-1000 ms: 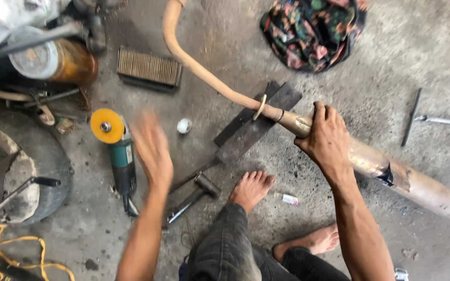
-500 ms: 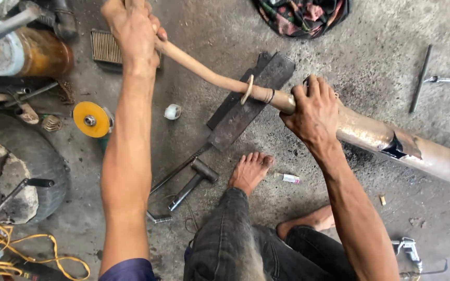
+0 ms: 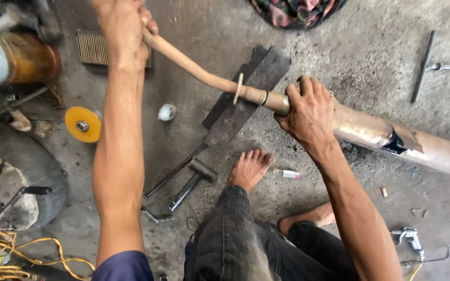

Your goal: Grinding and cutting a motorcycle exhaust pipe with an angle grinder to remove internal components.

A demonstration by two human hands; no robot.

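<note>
Left hand (image 3: 123, 28), a second ago free at mid-frame, now grips the curved end of the exhaust pipe (image 3: 204, 78) at upper left; right hand (image 3: 311, 112) clamps the muffler neck, the pipe's length slanting down to lower right

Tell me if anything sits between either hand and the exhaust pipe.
Nothing visible does. The left hand is wrapped around the thin curved end of the exhaust pipe, and the right hand grips it directly where it widens into the muffler body. Both are bare skin on metal.
</note>
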